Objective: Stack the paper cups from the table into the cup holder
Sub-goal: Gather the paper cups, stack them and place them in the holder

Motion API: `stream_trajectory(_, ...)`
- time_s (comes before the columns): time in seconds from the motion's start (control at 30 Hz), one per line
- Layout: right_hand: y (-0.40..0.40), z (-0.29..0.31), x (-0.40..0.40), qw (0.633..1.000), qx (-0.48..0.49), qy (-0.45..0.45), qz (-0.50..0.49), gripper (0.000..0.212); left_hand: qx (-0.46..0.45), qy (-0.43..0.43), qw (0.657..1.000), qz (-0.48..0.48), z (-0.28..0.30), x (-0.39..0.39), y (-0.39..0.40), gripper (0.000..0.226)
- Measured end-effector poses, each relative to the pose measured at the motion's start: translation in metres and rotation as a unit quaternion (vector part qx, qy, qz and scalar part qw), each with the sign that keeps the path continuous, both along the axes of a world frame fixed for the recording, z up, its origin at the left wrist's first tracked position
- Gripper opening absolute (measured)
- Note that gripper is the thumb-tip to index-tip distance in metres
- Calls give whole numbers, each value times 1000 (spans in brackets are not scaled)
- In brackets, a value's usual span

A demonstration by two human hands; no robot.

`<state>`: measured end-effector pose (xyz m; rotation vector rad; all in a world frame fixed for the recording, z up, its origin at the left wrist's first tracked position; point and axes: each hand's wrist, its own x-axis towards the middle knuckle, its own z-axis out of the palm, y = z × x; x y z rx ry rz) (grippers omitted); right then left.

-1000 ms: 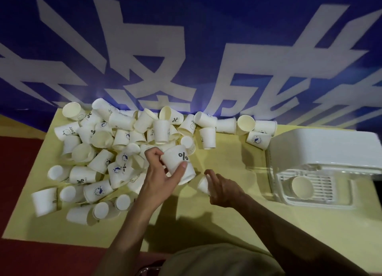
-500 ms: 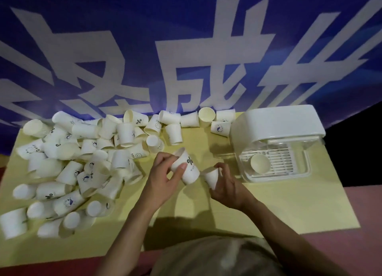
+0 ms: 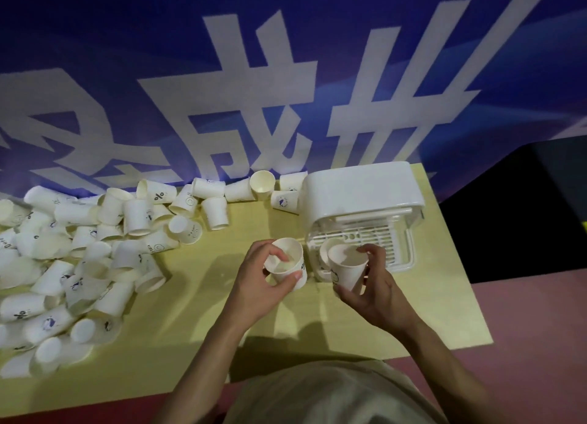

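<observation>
A heap of several white paper cups (image 3: 82, 258) covers the left half of the yellow table (image 3: 203, 303). The white plastic cup holder (image 3: 362, 201) stands at the table's back right, with a cup (image 3: 324, 252) resting in its slotted front tray. My left hand (image 3: 263, 287) grips an upright paper cup (image 3: 287, 263) near the table's middle, mouth up. My right hand (image 3: 371, 290) holds another paper cup (image 3: 347, 269), tilted, right in front of the holder's tray.
A blue wall banner (image 3: 254, 90) with large white characters rises directly behind the table. More loose cups (image 3: 241, 188) lie along the back edge beside the holder. Pinkish floor (image 3: 524, 328) shows to the right, and a dark block (image 3: 524, 207) stands beyond the table's right end.
Both hands lifted their cups off the table and carried them right, toward the holder. The cups turned mouth-up. My view swung to the right.
</observation>
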<state>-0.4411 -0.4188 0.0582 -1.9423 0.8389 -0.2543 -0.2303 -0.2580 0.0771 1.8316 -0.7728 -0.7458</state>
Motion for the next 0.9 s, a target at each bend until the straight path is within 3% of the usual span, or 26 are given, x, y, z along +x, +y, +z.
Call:
stream_trajectory(0.1,-23,5,-23,1000,9,-5,5,89,26,2,1000,5,-1,-27,-25,64)
stream_trajectory(0.2,-41,3,-43,1000,17,-3,0,85,45,-29,999,6,-4,-50,-45,80)
stream_trajectory(0.4,-68,0,-67,1000,24,9,-13,92,59,-107,992,38,-16,-80,-74,75)
stream_trajectory(0.53,-82,4,-75,1000,29,-9,5,83,65,-141,986,52,-28,-92,-84,73)
stream_trajectory(0.9,-94,6,-58,997,11,-53,49,75,141,-142,977,74,-67,-106,-111,76)
